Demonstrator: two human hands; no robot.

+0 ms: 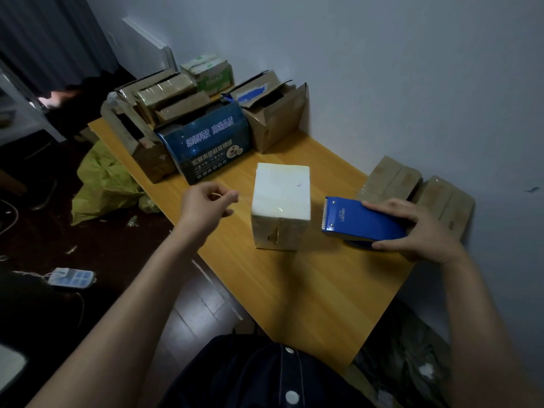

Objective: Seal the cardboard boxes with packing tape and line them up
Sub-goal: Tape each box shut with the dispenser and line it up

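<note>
A small white-topped box point(281, 198) stands upright near the middle of the desk point(309, 290), between the two hands and touched by neither. The right hand point(424, 231) grips a blue tape dispenser point(362, 222) just beside the box toward the desk's right edge, fingers curled over it and thumb at its near side (its toothed blade faces the box). The left hand point(206, 204) hovers over the left edge, fingers loosely curled, holding nothing visible. Two taped brown boxes point(441, 204) lie side by side at the right edge, and a cluster of other boxes point(206, 136) crowds the far end.
</note>
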